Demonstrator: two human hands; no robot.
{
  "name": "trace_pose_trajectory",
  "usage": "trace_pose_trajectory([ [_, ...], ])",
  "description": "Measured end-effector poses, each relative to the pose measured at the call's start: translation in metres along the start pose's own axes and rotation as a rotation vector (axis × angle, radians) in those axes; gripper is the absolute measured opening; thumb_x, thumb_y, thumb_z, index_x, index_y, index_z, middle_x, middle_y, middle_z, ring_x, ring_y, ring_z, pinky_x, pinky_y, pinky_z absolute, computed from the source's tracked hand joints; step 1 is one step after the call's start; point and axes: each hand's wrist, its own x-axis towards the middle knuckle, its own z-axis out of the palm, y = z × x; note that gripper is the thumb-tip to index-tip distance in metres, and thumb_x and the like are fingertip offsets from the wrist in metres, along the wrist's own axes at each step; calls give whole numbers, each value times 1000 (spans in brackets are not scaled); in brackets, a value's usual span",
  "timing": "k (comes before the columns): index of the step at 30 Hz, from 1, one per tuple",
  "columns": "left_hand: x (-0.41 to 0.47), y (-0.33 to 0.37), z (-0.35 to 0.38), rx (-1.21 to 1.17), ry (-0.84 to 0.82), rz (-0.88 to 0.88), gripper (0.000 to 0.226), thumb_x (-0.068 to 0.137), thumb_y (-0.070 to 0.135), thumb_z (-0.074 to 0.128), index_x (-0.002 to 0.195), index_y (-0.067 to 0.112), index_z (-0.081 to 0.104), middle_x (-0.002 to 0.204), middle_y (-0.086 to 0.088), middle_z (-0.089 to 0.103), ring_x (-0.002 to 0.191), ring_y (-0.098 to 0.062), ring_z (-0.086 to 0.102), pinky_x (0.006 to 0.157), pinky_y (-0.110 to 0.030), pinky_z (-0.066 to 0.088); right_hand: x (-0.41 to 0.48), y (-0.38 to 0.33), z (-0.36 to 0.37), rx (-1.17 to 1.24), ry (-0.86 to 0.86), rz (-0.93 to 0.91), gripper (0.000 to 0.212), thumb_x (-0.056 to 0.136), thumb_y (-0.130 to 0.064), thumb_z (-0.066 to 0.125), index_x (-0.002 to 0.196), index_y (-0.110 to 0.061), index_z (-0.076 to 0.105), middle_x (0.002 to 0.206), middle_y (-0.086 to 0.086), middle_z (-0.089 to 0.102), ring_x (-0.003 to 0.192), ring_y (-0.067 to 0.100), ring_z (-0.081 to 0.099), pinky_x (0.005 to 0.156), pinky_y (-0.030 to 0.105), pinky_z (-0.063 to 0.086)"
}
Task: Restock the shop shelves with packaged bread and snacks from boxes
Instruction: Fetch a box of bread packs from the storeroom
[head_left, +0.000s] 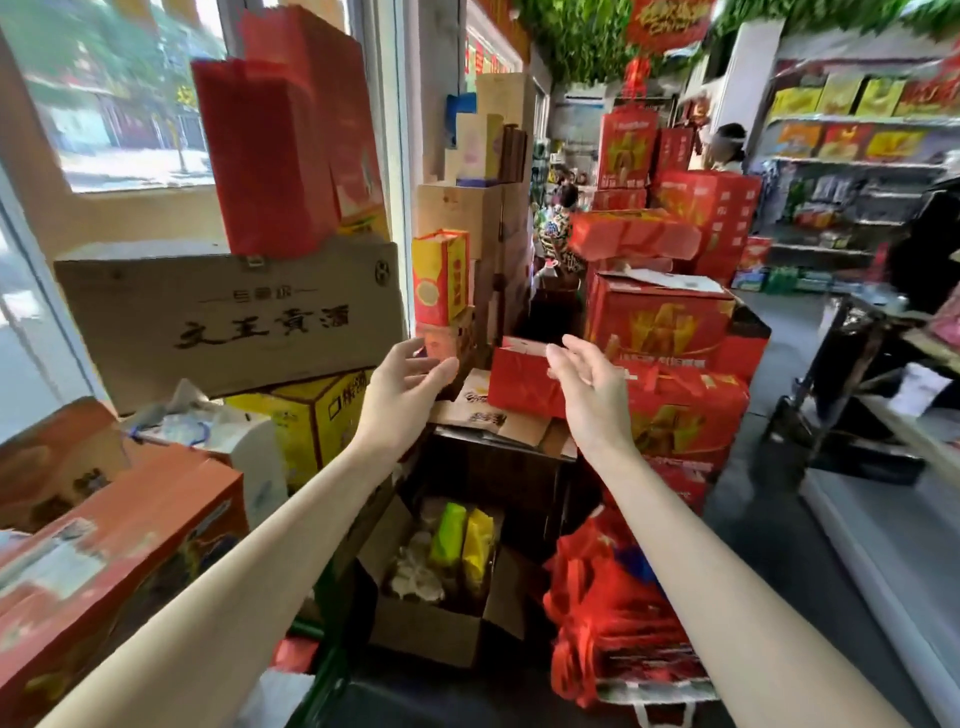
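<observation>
bare forearms reaching up from bottom edge. left hand (402, 387) at centre frame, fingers loosely spread, holding nothing. right hand (587, 397) just right of it, fingers relaxed, also holding nothing. red carton (519, 387) between them, contact unclear. open cardboard box (426, 629) lower centre, green and yellow snack packets (462, 540) inside.

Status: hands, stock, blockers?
Left hand, right hand open, empty. Small red paper bag between them, not gripped. Open brown cardboard box of yellow and green packets below arms. Nothing blocks reach.
</observation>
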Motion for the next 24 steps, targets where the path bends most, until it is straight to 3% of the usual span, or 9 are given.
trace_pose_trajectory([
  [5, 95, -66, 34, 21, 14, -66, 56, 91, 34, 64, 141, 18, 44, 112, 4, 63, 100, -9, 62, 86, -24, 48, 91, 73, 37, 6, -40, 58, 45, 96, -32, 58, 134, -10, 54, 126, 3, 62, 112, 15, 62, 87, 11, 45],
  [8, 146, -106, 56, 39, 45, -117, 55, 91, 37, 64, 140, 18, 46, 115, 2, 64, 101, -11, 61, 88, -28, 50, 144, 119, 55, 8, -67, 86, 43, 95, -32, 58, 133, -12, 55, 122, 3, 65, 109, 14, 63, 88, 16, 47],
  [11, 195, -147, 78, 38, 58, -196, 55, 91, 33, 64, 140, 17, 46, 121, -3, 64, 102, -11, 62, 81, -20, 50, 194, 166, 73, -4, -101, 154, 43, 95, -33, 58, 133, -13, 54, 119, 2, 65, 107, 13, 63, 88, 17, 46],
  [15, 251, -202, 100, 71, 55, -275, 53, 92, 31, 63, 140, 12, 47, 122, -6, 64, 102, -13, 62, 74, -12, 45, 244, 227, 98, -35, -140, 247, 43, 95, -33, 58, 133, -14, 54, 120, 1, 65, 102, 7, 61, 78, 3, 42],
  [18, 280, -245, 113, 86, 36, -346, 54, 92, 31, 64, 139, 11, 47, 120, -8, 65, 101, -24, 65, 79, -22, 51, 267, 268, 118, -88, -163, 309, 39, 96, -31, 57, 131, -14, 55, 112, -6, 62, 87, -7, 54, 68, -6, 34],
  [20, 297, -278, 119, 76, 23, -400, 54, 91, 32, 65, 138, 11, 48, 118, -9, 65, 101, -32, 66, 85, -36, 53, 279, 300, 133, -91, -157, 369, 39, 95, -28, 58, 131, -12, 56, 109, -5, 62, 89, -6, 57, 70, -6, 35],
  [21, 306, -298, 123, 81, 17, -423, 54, 90, 32, 66, 137, 11, 49, 117, -9, 66, 101, -30, 66, 86, -36, 53, 284, 321, 142, -96, -154, 397, 40, 95, -28, 59, 131, -11, 57, 108, -5, 62, 91, -4, 58, 72, -5, 36],
  [24, 320, -349, 129, 115, -7, -490, 53, 90, 32, 66, 136, 12, 50, 115, -7, 66, 95, -14, 63, 80, -17, 48, 289, 367, 165, -124, -149, 478, 41, 95, -30, 59, 130, -11, 57, 105, -8, 61, 87, -8, 54, 75, -2, 38],
])
